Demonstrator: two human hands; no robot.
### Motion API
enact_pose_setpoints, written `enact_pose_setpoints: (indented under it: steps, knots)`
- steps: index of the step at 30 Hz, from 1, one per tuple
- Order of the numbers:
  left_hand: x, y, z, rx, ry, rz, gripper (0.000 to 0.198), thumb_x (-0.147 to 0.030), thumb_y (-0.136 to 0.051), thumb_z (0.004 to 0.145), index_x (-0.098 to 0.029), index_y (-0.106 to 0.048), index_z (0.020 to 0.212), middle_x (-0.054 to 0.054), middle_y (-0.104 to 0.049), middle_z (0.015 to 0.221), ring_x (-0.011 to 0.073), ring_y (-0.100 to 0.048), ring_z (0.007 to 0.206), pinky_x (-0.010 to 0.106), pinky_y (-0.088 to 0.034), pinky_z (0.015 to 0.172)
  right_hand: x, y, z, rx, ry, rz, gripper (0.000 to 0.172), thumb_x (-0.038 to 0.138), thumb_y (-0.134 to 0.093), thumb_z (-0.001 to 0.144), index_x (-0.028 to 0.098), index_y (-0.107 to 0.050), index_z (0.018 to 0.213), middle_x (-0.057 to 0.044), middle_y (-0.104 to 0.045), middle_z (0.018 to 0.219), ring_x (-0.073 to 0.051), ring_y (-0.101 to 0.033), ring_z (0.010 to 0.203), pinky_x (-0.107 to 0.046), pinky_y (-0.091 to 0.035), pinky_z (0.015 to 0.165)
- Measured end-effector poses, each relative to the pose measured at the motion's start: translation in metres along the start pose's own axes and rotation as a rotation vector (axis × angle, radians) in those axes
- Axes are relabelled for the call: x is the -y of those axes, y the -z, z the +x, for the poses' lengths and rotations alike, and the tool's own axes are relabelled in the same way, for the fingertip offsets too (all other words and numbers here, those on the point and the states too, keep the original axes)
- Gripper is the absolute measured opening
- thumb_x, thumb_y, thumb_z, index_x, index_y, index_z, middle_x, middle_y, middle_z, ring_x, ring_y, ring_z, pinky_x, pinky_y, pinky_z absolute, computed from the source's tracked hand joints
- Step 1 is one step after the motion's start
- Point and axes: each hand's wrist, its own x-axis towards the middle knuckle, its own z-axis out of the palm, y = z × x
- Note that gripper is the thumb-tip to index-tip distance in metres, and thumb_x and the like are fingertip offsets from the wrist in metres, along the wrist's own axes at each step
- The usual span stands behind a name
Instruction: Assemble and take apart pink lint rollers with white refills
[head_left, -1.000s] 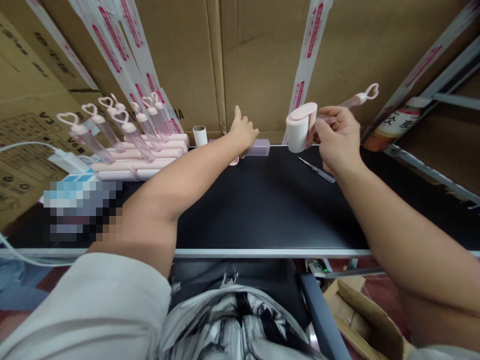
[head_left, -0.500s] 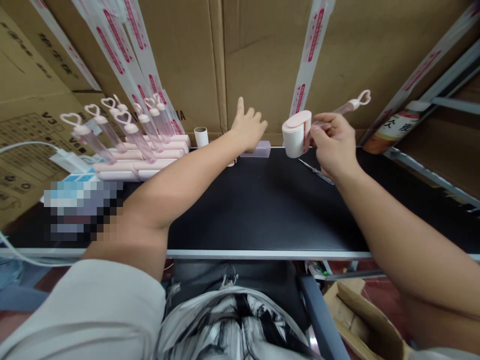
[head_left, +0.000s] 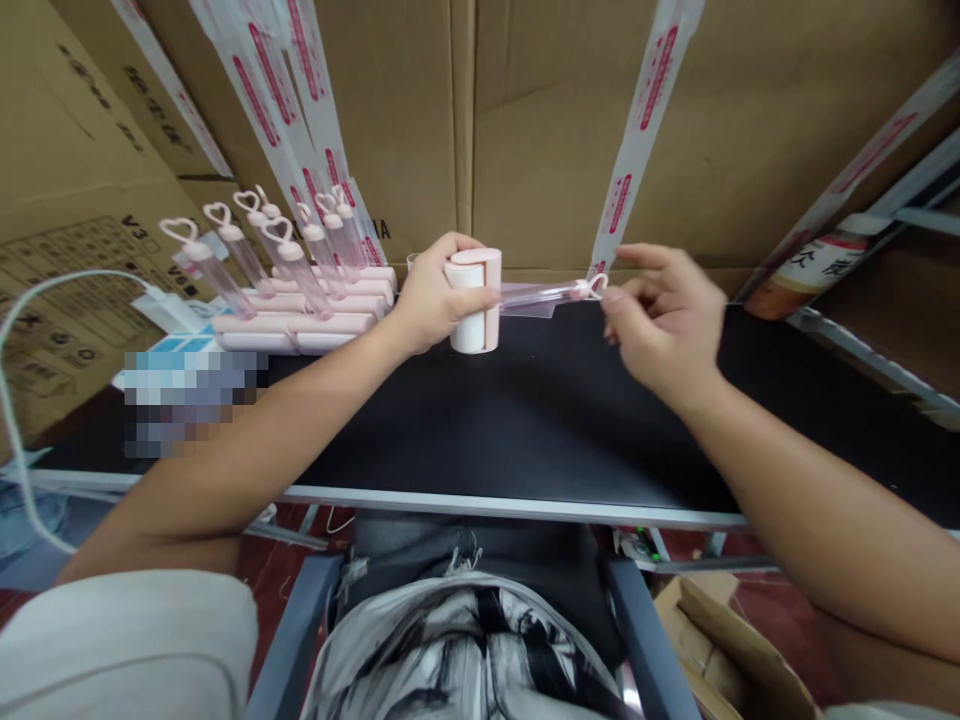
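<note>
My left hand (head_left: 429, 298) is wrapped round the head of a lint roller (head_left: 474, 330), a white roll in a pink case. The roller's clear handle points right and ends in a pink heart-shaped loop (head_left: 597, 285). At that loop is my right hand (head_left: 667, 320), its index finger stretched out and the other fingers bent; the thumb tip is beside the loop and does not look closed on it. Behind the handle a pale purple translucent piece (head_left: 536, 304) lies on the black table (head_left: 525, 430).
Several similar lint rollers (head_left: 330, 322) lie stacked at the left, handles upward. A white cable (head_left: 52, 280) runs from a plug beside a blue-white box (head_left: 176, 345). Cardboard (head_left: 525, 130) walls the back. A bottle (head_left: 814, 265) stands at the right by a metal rack.
The lint roller has moved left, and my left hand, empty before, now grips its head. My right hand has shifted from near the head to the loop end, its fingers loosened.
</note>
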Motion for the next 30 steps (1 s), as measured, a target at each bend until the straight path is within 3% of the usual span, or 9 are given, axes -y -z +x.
enact_pose_setpoints:
  steps: [3,5,7,9,15,19,22,26,30]
  knots:
    - [-0.002,0.029,-0.013,0.082,0.031,-0.003,0.056,-0.037,-0.090,0.063,-0.021,-0.061,0.108,0.000,-0.073,0.098,0.0185,-0.070,0.085,0.031,-0.056,0.077,0.003,0.012,0.007,0.069,0.089,-0.096,0.054,0.059,-0.083,0.091,0.032,-0.073,0.137,-0.010,-0.078,0.118,-0.032,-0.075,0.103,-0.047,-0.065,0.086]
    - [-0.004,0.036,-0.021,0.141,0.041,-0.009,0.057,-0.039,-0.093,0.059,-0.020,-0.062,0.104,0.000,-0.074,0.096,0.0182,-0.070,0.084,0.029,-0.055,0.075,0.002,0.008,0.008,0.354,0.006,-0.044,0.062,0.062,-0.087,0.085,0.029,-0.075,0.136,-0.010,-0.080,0.120,-0.030,-0.077,0.100,-0.044,-0.065,0.084]
    - [-0.005,0.037,-0.027,0.185,0.055,-0.021,0.056,-0.039,-0.094,0.059,-0.019,-0.063,0.102,0.000,-0.075,0.094,0.0183,-0.072,0.083,0.029,-0.056,0.074,0.000,-0.002,0.005,0.649,-0.151,0.041,0.058,0.066,-0.084,0.086,0.024,-0.078,0.126,-0.009,-0.082,0.103,-0.025,-0.077,0.084,-0.039,-0.064,0.075]
    - [-0.005,0.034,-0.029,0.195,0.086,-0.045,0.054,-0.038,-0.093,0.060,-0.019,-0.063,0.100,0.000,-0.075,0.092,0.0186,-0.073,0.082,0.029,-0.056,0.073,-0.001,-0.012,-0.001,0.785,-0.265,0.087,0.052,0.067,-0.078,0.091,0.021,-0.080,0.114,-0.007,-0.081,0.088,-0.022,-0.075,0.071,-0.035,-0.061,0.068]
    - [-0.005,0.021,-0.029,-0.005,0.214,-0.200,0.057,-0.035,-0.093,0.055,-0.021,-0.059,0.098,-0.003,-0.073,0.085,0.0174,-0.072,0.074,0.029,-0.059,0.066,0.001,-0.022,-0.012,0.538,-0.065,-0.100,0.040,0.054,-0.073,0.096,0.020,-0.080,0.117,-0.004,-0.076,0.074,-0.023,-0.072,0.064,-0.037,-0.057,0.070]
    - [-0.008,0.016,-0.030,-0.065,0.305,-0.322,0.054,-0.034,-0.090,0.059,-0.022,-0.057,0.099,-0.002,-0.072,0.083,0.0182,-0.072,0.071,0.034,-0.062,0.067,0.004,-0.017,-0.008,0.349,0.156,-0.309,0.030,0.043,-0.069,0.098,0.026,-0.080,0.121,-0.010,-0.082,0.094,-0.033,-0.078,0.090,-0.048,-0.060,0.088]
    - [-0.006,0.022,-0.027,-0.111,0.352,-0.320,0.051,-0.035,-0.088,0.061,-0.023,-0.054,0.098,-0.002,-0.068,0.081,0.0181,-0.070,0.071,0.036,-0.062,0.068,-0.005,-0.005,0.001,0.277,0.169,-0.410,0.027,0.041,-0.071,0.097,0.029,-0.078,0.120,-0.012,-0.082,0.104,-0.034,-0.078,0.098,-0.051,-0.060,0.093]
    - [0.002,0.038,-0.023,-0.025,0.400,-0.276,0.061,-0.031,-0.090,0.056,-0.024,-0.052,0.103,-0.004,-0.069,0.083,0.0186,-0.070,0.070,0.036,-0.060,0.069,-0.031,0.013,0.015,0.467,-0.077,-0.593,0.027,0.046,-0.080,0.089,0.026,-0.072,0.106,-0.006,-0.080,0.085,-0.029,-0.075,0.076,-0.042,-0.056,0.075]
    - [0.003,0.045,-0.026,0.105,0.436,-0.226,0.065,-0.031,-0.095,0.053,-0.023,-0.052,0.102,-0.003,-0.070,0.084,0.0183,-0.071,0.071,0.035,-0.059,0.070,-0.057,0.020,0.022,0.745,-0.175,-0.831,0.025,0.045,-0.080,0.088,0.025,-0.068,0.080,-0.006,-0.079,0.083,-0.029,-0.074,0.081,-0.039,-0.049,0.072]
